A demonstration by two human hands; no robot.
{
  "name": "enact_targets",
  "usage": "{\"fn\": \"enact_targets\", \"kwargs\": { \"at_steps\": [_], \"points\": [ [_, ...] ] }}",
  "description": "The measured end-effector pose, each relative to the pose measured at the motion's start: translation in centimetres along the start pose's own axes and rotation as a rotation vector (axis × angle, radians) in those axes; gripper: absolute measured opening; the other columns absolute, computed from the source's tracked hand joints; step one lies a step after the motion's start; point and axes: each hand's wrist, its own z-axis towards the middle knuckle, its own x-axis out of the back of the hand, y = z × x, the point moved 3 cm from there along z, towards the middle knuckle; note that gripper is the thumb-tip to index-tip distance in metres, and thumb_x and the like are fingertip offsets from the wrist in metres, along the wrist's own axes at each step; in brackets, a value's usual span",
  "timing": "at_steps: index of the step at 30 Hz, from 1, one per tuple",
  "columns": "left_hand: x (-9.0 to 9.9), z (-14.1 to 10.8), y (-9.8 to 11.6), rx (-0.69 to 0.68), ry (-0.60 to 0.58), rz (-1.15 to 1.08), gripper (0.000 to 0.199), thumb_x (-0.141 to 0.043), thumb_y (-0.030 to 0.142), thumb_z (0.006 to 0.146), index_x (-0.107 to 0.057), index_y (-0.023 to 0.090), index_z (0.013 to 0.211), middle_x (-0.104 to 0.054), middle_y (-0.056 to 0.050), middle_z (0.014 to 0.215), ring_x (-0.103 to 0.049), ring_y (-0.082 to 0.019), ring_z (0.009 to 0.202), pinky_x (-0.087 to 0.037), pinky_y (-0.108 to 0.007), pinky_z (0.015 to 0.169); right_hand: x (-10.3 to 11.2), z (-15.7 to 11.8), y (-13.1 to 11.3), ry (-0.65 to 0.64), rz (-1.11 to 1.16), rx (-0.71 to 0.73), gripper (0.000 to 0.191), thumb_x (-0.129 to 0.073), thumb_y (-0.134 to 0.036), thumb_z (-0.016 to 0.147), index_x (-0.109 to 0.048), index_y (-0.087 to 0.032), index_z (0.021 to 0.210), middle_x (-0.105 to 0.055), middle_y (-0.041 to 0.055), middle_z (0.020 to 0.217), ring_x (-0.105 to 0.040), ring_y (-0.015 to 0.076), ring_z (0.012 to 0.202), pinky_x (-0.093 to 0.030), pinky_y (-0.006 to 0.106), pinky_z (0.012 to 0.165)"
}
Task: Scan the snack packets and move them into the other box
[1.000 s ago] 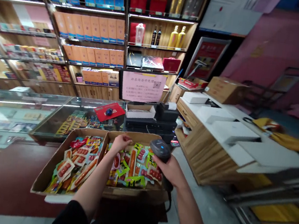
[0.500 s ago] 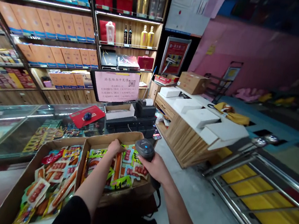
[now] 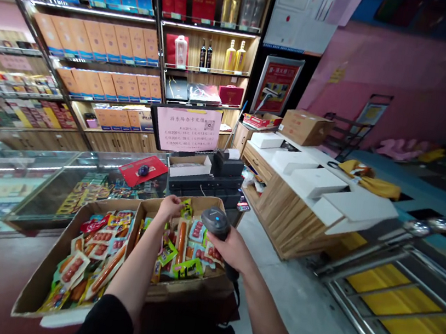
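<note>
Slanting forward-left, a scanner (image 3: 216, 222) fills curled right hand (image 3: 232, 249); left hand (image 3: 169, 208) pinches packet (image 3: 187, 209).

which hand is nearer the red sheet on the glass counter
Left. The left hand is on the person's side of the red sheet, slightly to its right; the right hand, gripping the scanner, is farther right and closer to the person.

The pink sign (image 3: 189, 129) on the monitor (image 3: 155, 127) is headed "游乐场办卡充值", with "200元" and "500元" in lines below.
</note>
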Motion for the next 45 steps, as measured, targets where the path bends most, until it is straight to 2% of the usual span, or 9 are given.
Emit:
{"fn": "enact_targets", "kwargs": {
  "at_steps": [4,7,16,21,26,31,39,42,45],
  "points": [
    [0.3,-1.2,1.1,0.088,-0.087,-0.544,0.025,-0.081,0.004,0.07,-0.066,0.013,0.088,-0.072,-0.004,0.077,-0.073,-0.016,0.072,-0.062,-0.03,0.076,-0.3,-0.1,-0.3,-0.03,0.022,-0.047,0.031,-0.071,-0.045,0.078,-0.069,-0.018,0.092,-0.073,0.0037,0.072,-0.069,0.0198,0.066,-0.052,0.027,0.062],
    [0.4,-2.1,1.5,0.147,-0.209,-0.718,0.016,-0.072,-0.003,0.077,-0.069,0.01,0.086,-0.075,-0.009,0.089,-0.074,-0.016,0.079,-0.063,-0.028,0.078,-0.5,-0.3,-0.4,-0.068,0.085,-0.098,0.029,-0.072,-0.044,0.077,-0.067,-0.02,0.091,-0.068,-0.0002,0.06,-0.063,0.0166,0.05,-0.046,0.024,0.049],
    [0.9,-2.9,1.7,0.172,-0.15,-0.803,0.017,-0.07,-0.007,0.077,-0.068,0.008,0.085,-0.076,-0.011,0.089,-0.075,-0.017,0.08,-0.064,-0.03,0.081,-0.7,-0.8,-1.7,-0.132,0.123,-0.04,0.029,-0.07,-0.043,0.078,-0.068,-0.02,0.095,-0.062,-0.0028,0.052,-0.06,0.0166,0.044,-0.045,0.025,0.045],
    [1.1,-3.3,1.8,0.163,-0.149,-0.794,0.019,-0.075,-0.006,0.073,-0.068,0.009,0.085,-0.076,-0.012,0.089,-0.076,-0.021,0.086,-0.064,-0.031,0.081,-0.9,-1.1,-2.1,-0.131,0.103,-0.056,0.024,-0.069,-0.044,0.077,-0.064,-0.021,0.079,-0.062,-0.0011,0.051,-0.06,0.0174,0.044,-0.047,0.026,0.045],
    [2.1,-3.5,1.6,0.152,-0.143,-0.779,0.019,-0.078,-0.001,0.074,-0.07,0.008,0.089,-0.076,-0.011,0.092,-0.076,-0.02,0.086,-0.065,-0.029,0.079,-1.5,-0.9,-2.2,-0.163,0.122,-0.077,0.026,-0.068,-0.047,0.079,-0.064,-0.021,0.081,-0.063,-0.0011,0.051,-0.061,0.0166,0.043,-0.046,0.025,0.044],
    [7.1,-4.3,-0.2,0.133,-0.019,-0.835,0.012,-0.069,-0.004,0.081,-0.071,0.008,0.083,-0.075,-0.008,0.086,-0.073,-0.014,0.077,-0.064,-0.03,0.084,-2.6,0.0,-1.4,-0.232,0.109,-0.091,0.031,-0.068,-0.052,0.081,-0.065,-0.021,0.083,-0.063,-0.0011,0.05,-0.06,0.016,0.041,-0.044,0.024,0.042],
    [21.5,-9.5,-6.2,0.042,0.438,-0.966,0.01,-0.074,0.003,0.081,-0.073,0.007,0.09,-0.075,-0.007,0.084,-0.072,-0.013,0.072,-0.064,-0.03,0.082,-4.0,1.8,-2.2,-0.28,0.037,-0.032,0.035,-0.069,-0.056,0.08,-0.064,-0.022,0.073,-0.065,0.003,0.053,-0.063,0.0191,0.045,-0.047,0.028,0.044],
    [24.0,-11.3,-7.3,0.011,0.5,-0.995,0.014,-0.08,0.006,0.078,-0.073,0.006,0.09,-0.074,-0.007,0.08,-0.072,-0.014,0.069,-0.065,-0.03,0.077,-4.5,1.8,-3.3,-0.282,0.032,0.009,0.035,-0.067,-0.056,0.079,-0.062,-0.023,0.07,-0.065,0.0029,0.053,-0.063,0.0199,0.046,-0.047,0.029,0.045],
    [24.0,-12.0,-7.3,-0.003,0.495,-1.001,0.012,-0.08,0.006,0.077,-0.073,0.007,0.086,-0.072,-0.006,0.076,-0.071,-0.015,0.069,-0.065,-0.031,0.076,-4.7,1.6,-3.9,-0.281,0.021,0.022,0.035,-0.069,-0.055,0.076,-0.06,-0.022,0.068,-0.065,0.0026,0.054,-0.063,0.0196,0.048,-0.047,0.029,0.046]
  ]
}}
